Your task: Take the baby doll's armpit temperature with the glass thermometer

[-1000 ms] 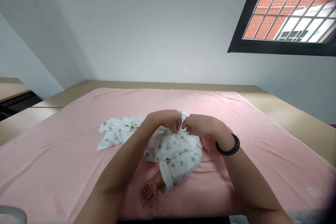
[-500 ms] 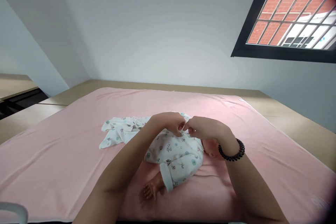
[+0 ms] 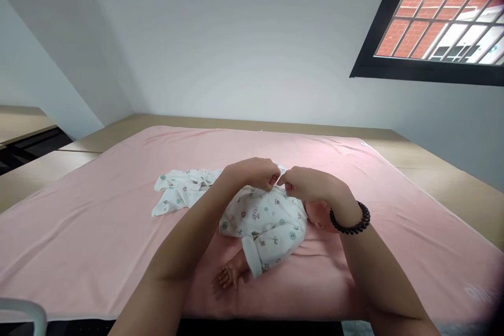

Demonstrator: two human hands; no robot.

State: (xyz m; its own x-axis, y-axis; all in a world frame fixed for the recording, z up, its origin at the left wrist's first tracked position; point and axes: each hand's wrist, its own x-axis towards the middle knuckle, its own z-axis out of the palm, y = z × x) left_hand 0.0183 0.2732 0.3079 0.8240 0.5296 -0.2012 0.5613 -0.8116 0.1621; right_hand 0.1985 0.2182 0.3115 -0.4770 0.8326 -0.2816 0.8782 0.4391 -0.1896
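Note:
A baby doll [image 3: 236, 268] lies on its back on a pink cloth, its head [image 3: 317, 214] to the right and partly behind my right wrist. It wears a white printed top [image 3: 260, 220] with green and brown figures. My left hand [image 3: 260, 173] is closed in a pinch at the front of the top. Close beside it, my right hand [image 3: 311, 184] pinches the same fabric, with a dark bead bracelet round the wrist. The exact bit of fabric between the fingertips is mostly hidden. Matching printed trousers [image 3: 177, 197] stretch to the left, partly behind my left forearm.
The pink cloth [image 3: 98, 231] covers most of a light wooden table [image 3: 441, 178]. A pale wall stands behind it, with a barred window [image 3: 444, 26] at the upper right. A curved grey rail [image 3: 27, 307] shows at the lower left.
The view has tilted down slightly, so everything sits higher in the picture. Both hands have risen a little at the top's front and still pinch close together. The doll stays in place.

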